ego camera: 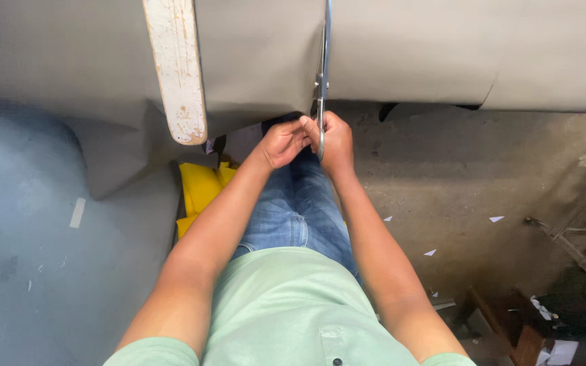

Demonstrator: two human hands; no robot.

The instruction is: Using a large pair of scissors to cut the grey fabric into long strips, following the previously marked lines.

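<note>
From the head camera, a grey sheet [401, 54] hangs over a table edge. Long scissors [323, 74] stand upright in a slit in the sheet, handles at its lower edge. The right hand [337, 142] is closed around the handles. The left hand [283, 142], fingers curled, touches them just left. A worn white board [178, 68] lies on the sheet, left of the scissors.
</note>
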